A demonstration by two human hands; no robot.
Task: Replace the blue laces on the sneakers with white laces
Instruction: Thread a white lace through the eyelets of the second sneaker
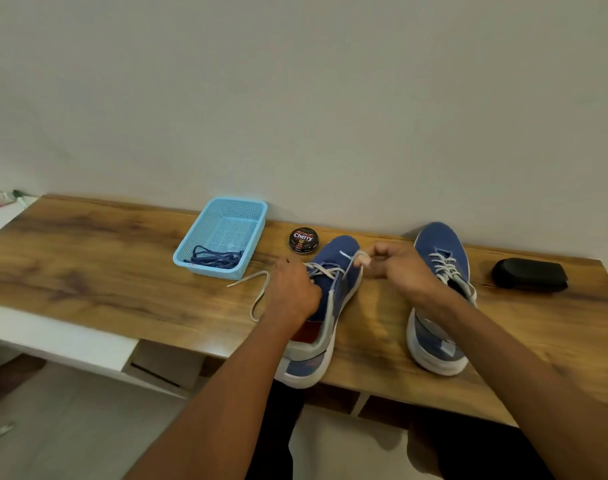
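White lace (261, 292) runs through the left shoe (330, 271) at the centre of the frame. The right hand (396, 265) pinches one end up near the toe, and the left hand (295, 292) grips the shoe's eyelet area, its fingers curled over the lace. The other shoe (441, 289), at right, is already laced white. The blue laces (216, 259) lie in the basket (223, 216) at upper left of the desk (88, 258).

The shoe's heel overhangs the desk's near edge, so a hard pull could tip it off. Uneven pulling could also leave one end too short, and the loose tail at left might snag.
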